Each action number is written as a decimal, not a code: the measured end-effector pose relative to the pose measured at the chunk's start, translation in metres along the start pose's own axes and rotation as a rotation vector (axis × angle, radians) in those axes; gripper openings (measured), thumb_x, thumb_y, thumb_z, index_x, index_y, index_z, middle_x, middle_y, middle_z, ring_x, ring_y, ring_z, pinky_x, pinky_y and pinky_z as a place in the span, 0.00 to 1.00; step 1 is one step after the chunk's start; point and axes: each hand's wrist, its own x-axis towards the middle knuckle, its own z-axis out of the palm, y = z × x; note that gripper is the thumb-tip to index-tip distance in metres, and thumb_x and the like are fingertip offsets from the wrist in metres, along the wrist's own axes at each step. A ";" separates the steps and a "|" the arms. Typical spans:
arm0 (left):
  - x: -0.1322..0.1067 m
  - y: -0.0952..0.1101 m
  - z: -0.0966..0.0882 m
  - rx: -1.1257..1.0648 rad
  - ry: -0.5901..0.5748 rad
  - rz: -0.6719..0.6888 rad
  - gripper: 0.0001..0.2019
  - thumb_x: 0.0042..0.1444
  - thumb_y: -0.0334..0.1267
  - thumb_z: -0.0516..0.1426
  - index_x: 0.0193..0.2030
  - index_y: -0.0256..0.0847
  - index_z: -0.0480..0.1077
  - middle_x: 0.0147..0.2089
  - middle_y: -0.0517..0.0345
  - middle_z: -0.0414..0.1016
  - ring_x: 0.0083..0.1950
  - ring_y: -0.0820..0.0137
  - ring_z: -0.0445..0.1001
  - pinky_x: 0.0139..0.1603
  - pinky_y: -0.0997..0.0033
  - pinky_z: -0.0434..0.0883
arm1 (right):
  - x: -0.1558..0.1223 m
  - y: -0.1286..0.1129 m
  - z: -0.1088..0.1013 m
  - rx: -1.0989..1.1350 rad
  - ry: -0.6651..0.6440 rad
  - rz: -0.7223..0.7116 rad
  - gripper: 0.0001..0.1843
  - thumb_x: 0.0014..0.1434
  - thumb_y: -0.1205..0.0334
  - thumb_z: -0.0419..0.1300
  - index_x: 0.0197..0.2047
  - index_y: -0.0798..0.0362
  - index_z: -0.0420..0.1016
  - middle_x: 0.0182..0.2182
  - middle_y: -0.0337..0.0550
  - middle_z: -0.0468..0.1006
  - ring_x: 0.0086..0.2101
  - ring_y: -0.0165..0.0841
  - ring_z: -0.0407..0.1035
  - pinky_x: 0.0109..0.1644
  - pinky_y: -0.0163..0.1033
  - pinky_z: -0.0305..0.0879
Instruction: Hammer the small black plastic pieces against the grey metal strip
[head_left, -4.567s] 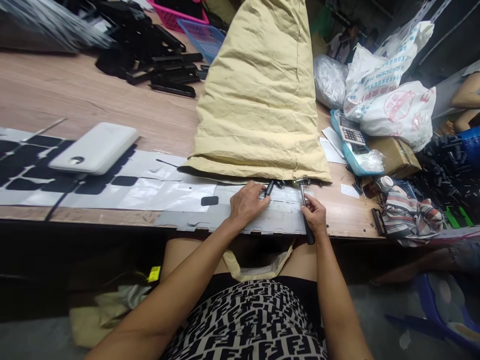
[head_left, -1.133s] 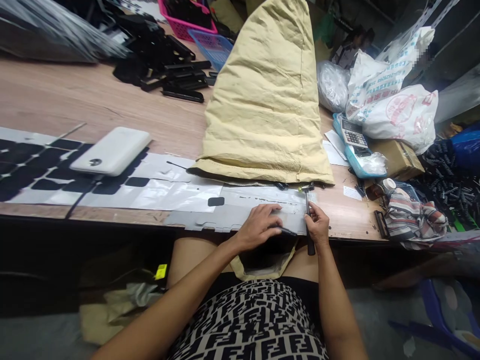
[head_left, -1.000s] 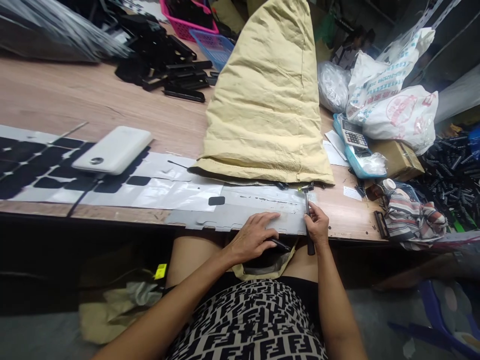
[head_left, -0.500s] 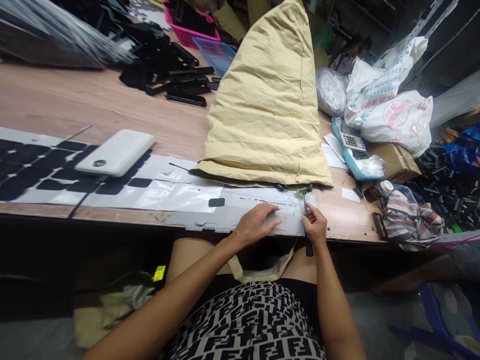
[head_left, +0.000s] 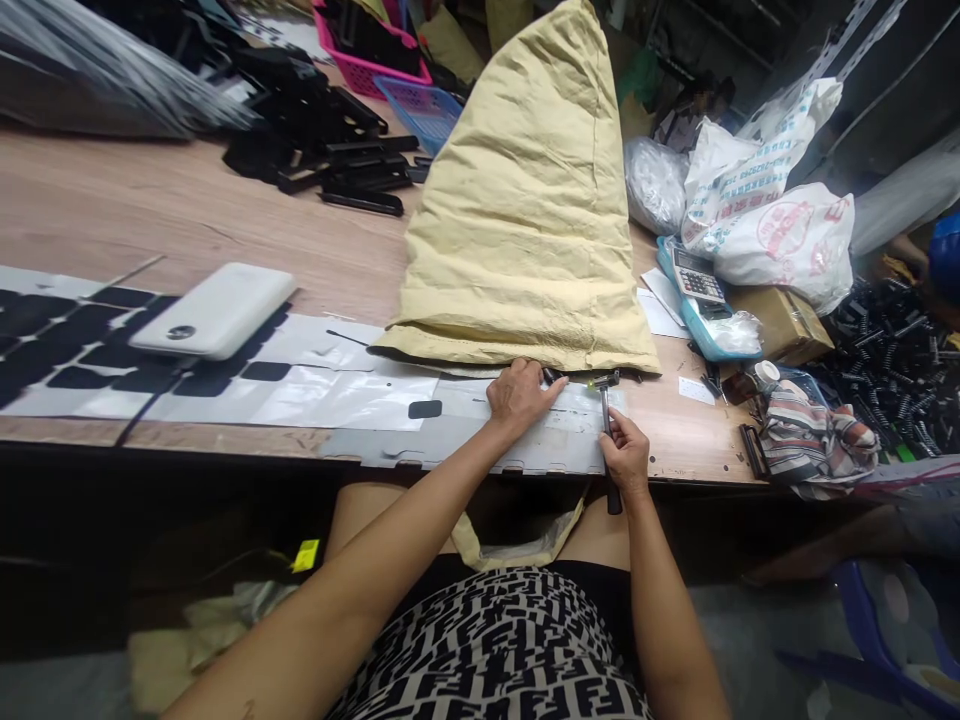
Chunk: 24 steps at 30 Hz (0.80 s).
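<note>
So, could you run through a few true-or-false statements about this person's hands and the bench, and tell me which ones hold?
1. The right hand holds a hammer. True.
2. The left hand is at the near edge of the yellow bag. True.
3. Both hands grip the hammer. False: only the right hand does.
4. The hammer's head points toward the person's body. False: it points away, toward the yellow bag.
5. The calculator is to the right of the yellow bag. True.
6. The white device is to the right of the yellow bag. False: it lies to the left.
</note>
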 end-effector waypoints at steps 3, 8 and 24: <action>0.006 0.002 0.001 -0.023 0.006 -0.081 0.21 0.56 0.60 0.59 0.34 0.42 0.71 0.45 0.48 0.77 0.46 0.54 0.75 0.42 0.59 0.69 | 0.000 -0.002 0.000 -0.003 0.000 -0.001 0.29 0.52 0.60 0.62 0.58 0.54 0.79 0.33 0.39 0.73 0.25 0.26 0.57 0.30 0.33 0.64; 0.008 -0.008 0.000 -0.056 -0.040 -0.055 0.17 0.55 0.56 0.62 0.37 0.44 0.72 0.47 0.53 0.77 0.45 0.57 0.75 0.41 0.61 0.69 | -0.001 -0.004 -0.001 0.001 -0.001 -0.005 0.29 0.52 0.60 0.62 0.58 0.55 0.78 0.33 0.39 0.73 0.25 0.26 0.57 0.29 0.33 0.63; -0.017 -0.030 0.003 -0.038 0.063 0.161 0.11 0.58 0.45 0.60 0.43 0.43 0.75 0.42 0.51 0.74 0.49 0.56 0.72 0.49 0.60 0.69 | -0.001 -0.003 0.000 0.002 0.011 -0.034 0.29 0.52 0.60 0.61 0.58 0.56 0.79 0.33 0.39 0.72 0.25 0.26 0.57 0.29 0.33 0.62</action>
